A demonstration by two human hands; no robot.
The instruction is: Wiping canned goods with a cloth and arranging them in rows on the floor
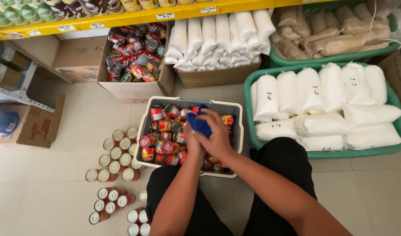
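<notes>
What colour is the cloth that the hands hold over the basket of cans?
The cloth is bright blue, seen in the head view.

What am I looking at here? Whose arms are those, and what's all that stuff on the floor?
There is just one picture, taken by a camera on a person's head, looking down. The arms are that person's own. Their right hand lies over the left hand, and a blue cloth is held between them; a can may be inside, but that is hidden. Below the hands is a grey basket full of small cans. More cans stand on the tiled floor. A green tub holds white bags, and a cardboard box holds more cans.
</notes>
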